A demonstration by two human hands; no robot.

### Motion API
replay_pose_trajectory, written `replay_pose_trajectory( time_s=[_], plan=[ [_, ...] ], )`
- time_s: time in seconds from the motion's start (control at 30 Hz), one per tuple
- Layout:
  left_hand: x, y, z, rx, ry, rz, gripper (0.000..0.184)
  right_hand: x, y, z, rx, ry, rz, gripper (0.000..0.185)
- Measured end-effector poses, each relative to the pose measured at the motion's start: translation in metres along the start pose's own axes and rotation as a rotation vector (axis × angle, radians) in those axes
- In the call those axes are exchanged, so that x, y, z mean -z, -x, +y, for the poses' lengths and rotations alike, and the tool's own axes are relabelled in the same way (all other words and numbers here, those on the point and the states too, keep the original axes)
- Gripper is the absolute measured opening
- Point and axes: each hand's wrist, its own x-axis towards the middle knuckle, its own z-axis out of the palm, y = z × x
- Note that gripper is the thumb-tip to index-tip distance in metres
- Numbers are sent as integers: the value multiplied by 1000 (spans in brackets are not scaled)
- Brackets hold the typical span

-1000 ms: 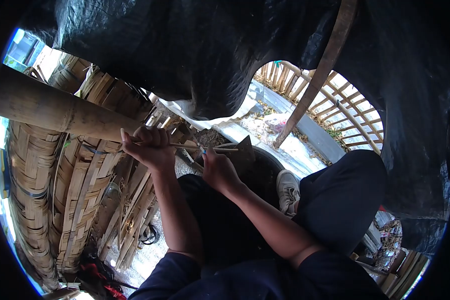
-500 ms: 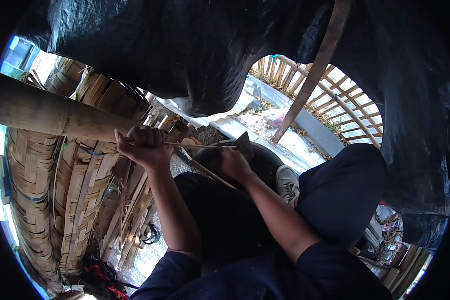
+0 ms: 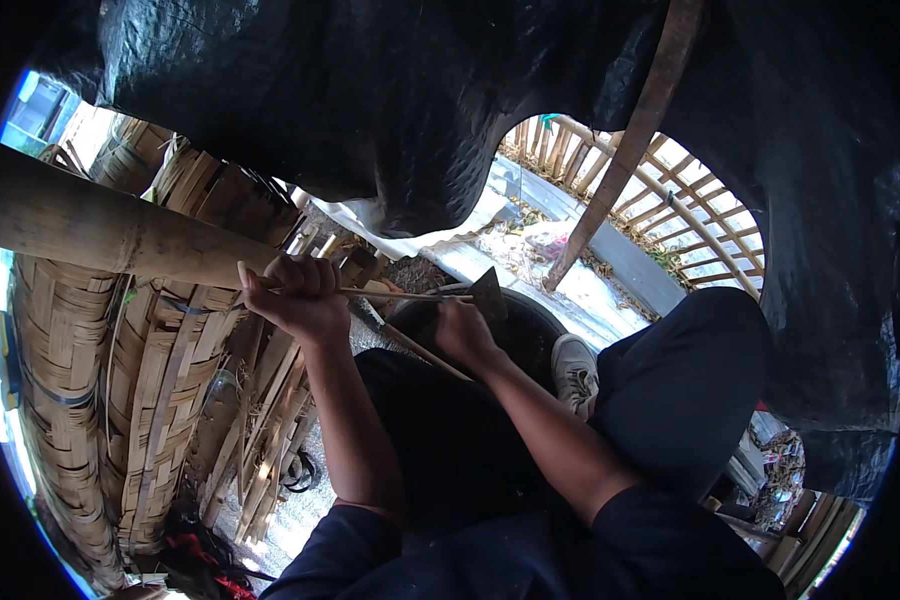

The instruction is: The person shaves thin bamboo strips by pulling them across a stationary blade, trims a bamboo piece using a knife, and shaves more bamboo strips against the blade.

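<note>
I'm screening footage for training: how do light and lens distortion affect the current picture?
Head view: pale ground glares nearly white; head view: the black sheet sinks into shadow; head view: strong wide-angle bend, black corners; head view: right hand is dim, its finger detail hard to make out.

Your left hand (image 3: 300, 290) hides one end of the thin stick (image 3: 395, 294), whatever your right hand (image 3: 465, 332) grips is too small and dark to tell, and the top edge cuts off the wooden slat (image 3: 625, 155).
</note>
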Motion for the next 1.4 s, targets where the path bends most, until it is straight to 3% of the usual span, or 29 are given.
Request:
replay_pose_trajectory(
  time_s=[0.1, 0.23, 0.27, 0.37, 0.4, 0.5, 0.67, 0.8, 0.87, 1.0, 1.07, 1.13, 1.2, 1.4],
  plan=[
    [-1, -1, -2, -30, -62, 130, 57, 16, 1, -72, 4, -195, 44, 18],
    [6, -4, 0, -52, -64, 146, 59, -6, 0, -3, -89, -7, -20, 21],
    [7, -3, 1, -46, -52, 134, 59, -10, 2, 26, -26, 14, -62, 21],
    [5, -2, -2, -55, -26, 45, 59, -3, 1, 5, -60, -23, -13, 19],
    [4, -3, -1, -53, -25, 46, 59, -3, 1, -16, 40, -103, 85, 16],
    [6, -4, 3, -75, -83, 166, 59, 7, 5, -66, -26, -218, 34, 15],
    [10, -5, 7, -90, -69, 213, 58, -14, 3, 11, 29, -61, 88, 15],
    [12, -7, 5, -77, -29, 145, 58, 7, 0, -60, 21, -195, -18, 17],
    [7, -4, 7, -83, -72, 234, 57, 3, 3, -71, 23, -151, -20, 19],
    [17, -4, 8, -63, -1, 202, 57, -6, 2, 4, -20, -15, 43, 19],
    [19, -4, 4, -79, -24, 54, 57, -7, -1, -8, 36, -34, 66, 19],
    [10, -5, 3, -79, -43, 85, 58, 4, 1, -47, 86, -50, 75, 20],
    [8, -5, 2, -75, -67, 127, 58, 14, 3, -81, 3, -115, 1, 21],
    [15, -4, 4, -53, -5, 71, 59, -25, 0, 24, -44, 136, -42, 21]
  ],
)
